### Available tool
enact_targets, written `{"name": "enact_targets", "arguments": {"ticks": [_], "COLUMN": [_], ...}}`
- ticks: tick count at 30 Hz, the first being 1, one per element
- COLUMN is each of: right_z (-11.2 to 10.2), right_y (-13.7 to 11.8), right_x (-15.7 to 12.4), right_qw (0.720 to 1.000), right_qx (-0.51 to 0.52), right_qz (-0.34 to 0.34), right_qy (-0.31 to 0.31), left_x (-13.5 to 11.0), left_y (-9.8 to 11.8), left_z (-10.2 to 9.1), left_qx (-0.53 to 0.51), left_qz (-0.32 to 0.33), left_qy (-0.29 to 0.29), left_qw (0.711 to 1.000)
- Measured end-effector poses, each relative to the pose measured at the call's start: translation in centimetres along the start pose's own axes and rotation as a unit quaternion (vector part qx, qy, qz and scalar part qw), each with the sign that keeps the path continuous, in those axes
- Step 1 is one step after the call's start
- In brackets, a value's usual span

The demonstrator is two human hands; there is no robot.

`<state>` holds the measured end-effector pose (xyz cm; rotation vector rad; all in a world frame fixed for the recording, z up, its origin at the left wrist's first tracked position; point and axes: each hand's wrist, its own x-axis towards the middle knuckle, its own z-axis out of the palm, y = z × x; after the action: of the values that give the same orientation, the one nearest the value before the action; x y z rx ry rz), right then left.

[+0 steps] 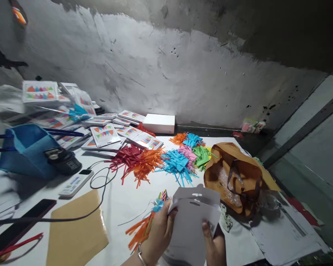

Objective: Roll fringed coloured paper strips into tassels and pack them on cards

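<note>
A white flat box with a hang-hole tab is held low in front of me, its plain side up. My left hand closes on its upper left edge. At the lower right, my right hand pinches the same box, thumb on top near a small label. Its top end looks parted, with two slotted layers showing; what lies inside is hidden. Partly behind my left wrist, an orange paper tassel with a blue part lies on the table.
Paper tassel bundles in red, orange, blue and green lie ahead. A brown bag stands right. Printed boxes pile up left, near a blue bag, a phone and a black cable.
</note>
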<state>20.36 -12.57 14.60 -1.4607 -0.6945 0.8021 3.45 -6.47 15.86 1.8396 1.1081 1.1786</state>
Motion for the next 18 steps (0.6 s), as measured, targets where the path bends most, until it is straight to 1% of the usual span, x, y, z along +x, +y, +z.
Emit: {"name": "enact_targets", "arguments": {"ticks": [2,5,7,9,11,14,16,18], "right_z": [-0.4,-0.5,-0.1,0.6,1.2,1.6,1.6,1.4], "right_y": [-0.5,-1.0,-0.9,-0.4,0.5,1.7,1.9,1.6], "right_x": [0.7,1.2,0.8,-0.1,-1.1,-2.2,-2.4,-2.4], "right_qw": [1.0,0.999,0.998,0.997,0.997,0.999,0.998,0.994], "right_qx": [0.025,-0.005,-0.01,0.008,0.012,-0.007,0.013,0.049], "right_qz": [-0.015,-0.039,-0.064,-0.082,-0.069,-0.042,-0.059,-0.091], "right_qy": [-0.008,0.003,0.005,-0.012,-0.024,-0.002,0.019,0.041], "left_x": [-0.2,-0.7,-0.6,-0.1,0.3,0.6,0.4,0.3], "left_y": [-0.4,-0.9,-0.9,-0.7,-0.6,-0.7,-0.9,-1.0], "left_z": [0.0,-0.2,-0.5,-0.7,-0.9,-1.1,-1.2,-1.3], "left_qx": [0.006,0.009,0.006,0.002,-0.006,-0.017,-0.014,-0.009], "left_qz": [0.014,0.016,-0.003,-0.038,-0.068,-0.091,-0.097,-0.095], "left_qy": [0.008,0.019,0.048,0.1,0.126,0.105,0.1,0.1], "left_qw": [1.0,1.0,0.999,0.994,0.99,0.99,0.99,0.99]}}
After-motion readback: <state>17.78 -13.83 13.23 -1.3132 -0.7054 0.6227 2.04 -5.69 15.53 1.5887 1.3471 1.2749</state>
